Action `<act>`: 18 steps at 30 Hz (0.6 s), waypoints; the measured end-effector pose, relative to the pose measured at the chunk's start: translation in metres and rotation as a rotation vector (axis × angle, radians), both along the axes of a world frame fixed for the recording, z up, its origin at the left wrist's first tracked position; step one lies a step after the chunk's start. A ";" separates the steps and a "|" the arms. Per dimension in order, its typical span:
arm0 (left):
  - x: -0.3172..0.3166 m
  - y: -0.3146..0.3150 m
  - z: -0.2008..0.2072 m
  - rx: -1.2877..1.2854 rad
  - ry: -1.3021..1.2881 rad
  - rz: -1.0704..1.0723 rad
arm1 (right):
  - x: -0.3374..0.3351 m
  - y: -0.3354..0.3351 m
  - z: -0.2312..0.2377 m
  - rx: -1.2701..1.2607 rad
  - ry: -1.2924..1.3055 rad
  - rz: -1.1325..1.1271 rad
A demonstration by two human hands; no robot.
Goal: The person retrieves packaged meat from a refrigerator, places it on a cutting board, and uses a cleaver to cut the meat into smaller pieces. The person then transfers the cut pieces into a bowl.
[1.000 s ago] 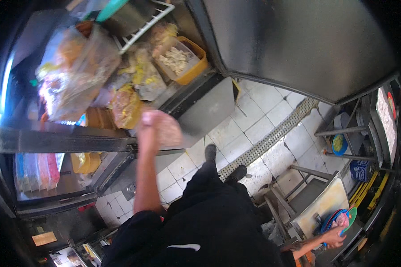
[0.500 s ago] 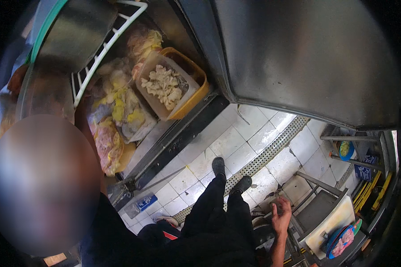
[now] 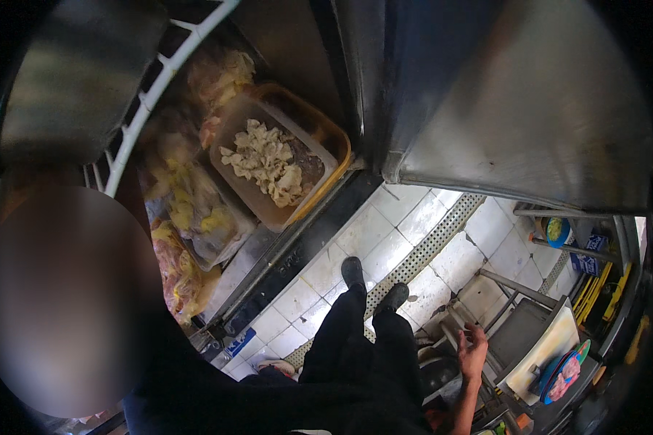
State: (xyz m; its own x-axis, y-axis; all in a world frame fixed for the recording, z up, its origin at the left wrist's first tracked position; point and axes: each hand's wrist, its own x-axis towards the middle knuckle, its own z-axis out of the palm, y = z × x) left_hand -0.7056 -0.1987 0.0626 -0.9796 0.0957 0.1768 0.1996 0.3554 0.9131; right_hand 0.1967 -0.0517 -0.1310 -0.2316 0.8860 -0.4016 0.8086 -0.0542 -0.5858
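My right hand (image 3: 473, 351) hangs at the lower right, fingers loosely bent and apart, with nothing in them. It is nearest to a metal-framed stand beside my legs. My left hand is not visible; a large blurred patch covers the area where my dark left sleeve (image 3: 163, 341) leads. Ahead on the left, an open refrigerator holds a translucent plastic container (image 3: 225, 170) of pale, cream-coloured food pieces (image 3: 261, 156). An orange-yellow tub (image 3: 339, 138) sits around or under that container. Beside them lie plastic bags of what looks like raw poultry (image 3: 189, 196).
The metal refrigerator door (image 3: 515, 109) stands open on the right. A white wire shelf (image 3: 156, 87) crosses above the bags. White floor tiles (image 3: 297, 286) carry a perforated drain strip (image 3: 442, 235). At right, a cutting board (image 3: 530, 362) stands by stacked plates of pink meat (image 3: 564, 377).
The view has come closer to the refrigerator, so the container and wire shelf look larger. My right hand has moved slightly to the right, still with nothing in it.
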 end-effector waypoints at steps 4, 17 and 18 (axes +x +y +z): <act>0.017 -0.024 -0.011 -0.297 0.093 0.045 | 0.003 0.011 0.027 0.064 0.039 -0.008; 0.250 -0.015 0.012 -0.634 0.064 0.059 | 0.109 0.399 0.222 0.898 0.886 -0.610; 0.278 -0.014 0.010 -0.611 0.081 0.043 | 0.100 0.426 0.233 0.825 1.004 -0.632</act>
